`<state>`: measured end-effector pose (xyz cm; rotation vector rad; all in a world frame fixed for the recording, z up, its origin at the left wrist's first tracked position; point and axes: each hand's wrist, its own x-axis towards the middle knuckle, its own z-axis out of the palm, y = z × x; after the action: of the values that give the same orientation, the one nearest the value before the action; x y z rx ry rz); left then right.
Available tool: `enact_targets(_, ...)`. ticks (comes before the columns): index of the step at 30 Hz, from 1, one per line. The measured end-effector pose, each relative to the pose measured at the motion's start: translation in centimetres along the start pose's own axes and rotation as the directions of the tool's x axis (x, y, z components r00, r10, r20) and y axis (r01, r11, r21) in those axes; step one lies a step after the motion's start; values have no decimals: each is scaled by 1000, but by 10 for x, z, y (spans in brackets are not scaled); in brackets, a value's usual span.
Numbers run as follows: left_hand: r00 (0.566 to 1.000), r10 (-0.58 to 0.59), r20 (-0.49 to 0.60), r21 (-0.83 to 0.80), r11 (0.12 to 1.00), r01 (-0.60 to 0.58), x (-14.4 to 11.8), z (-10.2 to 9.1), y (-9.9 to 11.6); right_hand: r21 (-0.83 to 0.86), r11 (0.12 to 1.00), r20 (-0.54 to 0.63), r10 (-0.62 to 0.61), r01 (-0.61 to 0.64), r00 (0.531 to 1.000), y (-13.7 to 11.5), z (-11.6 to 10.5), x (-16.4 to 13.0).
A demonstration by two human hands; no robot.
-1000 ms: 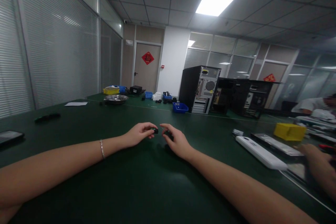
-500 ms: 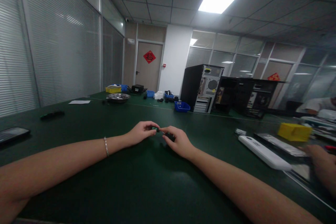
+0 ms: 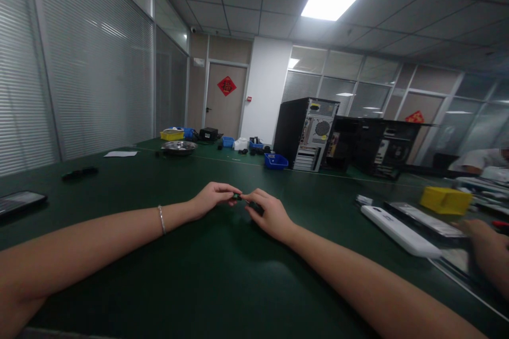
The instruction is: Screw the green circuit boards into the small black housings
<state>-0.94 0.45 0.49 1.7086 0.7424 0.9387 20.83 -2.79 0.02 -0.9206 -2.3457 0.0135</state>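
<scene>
My left hand (image 3: pixel 213 200) pinches a small dark part with a hint of green (image 3: pixel 237 197) between thumb and fingers, just above the table; its details are too small to make out. Close beside it, my right hand (image 3: pixel 271 214) is closed round what looks like a screwdriver (image 3: pixel 256 206), with a dark handle and a thin pale shaft pointing at the small part. The right index fingertip reaches to the small part. My palm hides most of the handle.
The dark green table (image 3: pixel 191 280) carries a phone (image 3: pixel 22 202), a metal bowl (image 3: pixel 178 148), a blue bin (image 3: pixel 275 161) and a computer case (image 3: pixel 306 135). Right of me lie a white power bank-like block (image 3: pixel 397 230) and a yellow box (image 3: pixel 446 199). Another person's hand (image 3: pixel 487 246) is at the right edge.
Both hands stay nearly in place. My left thumb and fingers have shifted slightly around the small part. The other person's hand at the right has moved a little.
</scene>
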Motion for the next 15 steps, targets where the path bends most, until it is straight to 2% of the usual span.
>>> enact_targets(15, 995, -87, 56, -159, 983, 95, 3, -7, -15, 42, 997, 38, -68, 66, 997, 0, -2, -2)
